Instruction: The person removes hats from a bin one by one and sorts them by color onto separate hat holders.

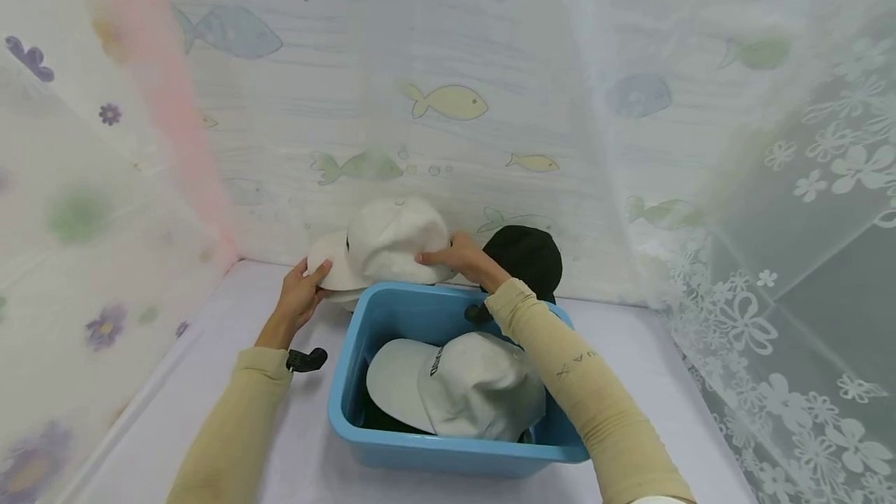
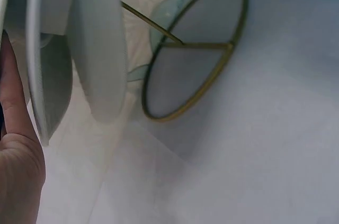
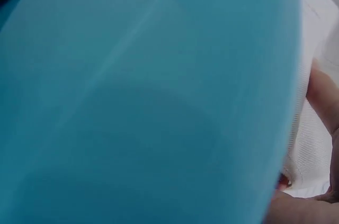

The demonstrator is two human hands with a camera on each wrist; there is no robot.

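Note:
A white cap (image 1: 399,243) is behind the blue tub, its brim toward the left. My left hand (image 1: 297,298) pinches the brim, thumb on top. At the cap's right side my right hand (image 1: 465,259) grips its lower edge, thumb on the near face. Another pale brim (image 1: 344,298) shows beneath; the left wrist view has brims (image 2: 98,49) side by side beside my left hand. In the right wrist view, the tub wall (image 3: 159,97) hides much of the cap. Inside the blue tub (image 1: 346,379) lies a pale cap (image 1: 483,391) with dark lettering.
A black cap (image 1: 528,259) stands behind the tub's right corner, partly hidden by my right arm. A gold ring-shaped stand (image 2: 193,46) shows in the left wrist view. Patterned curtain (image 1: 448,45) hangs behind the white table surface (image 1: 630,379). Something dark lies under the cap in the tub.

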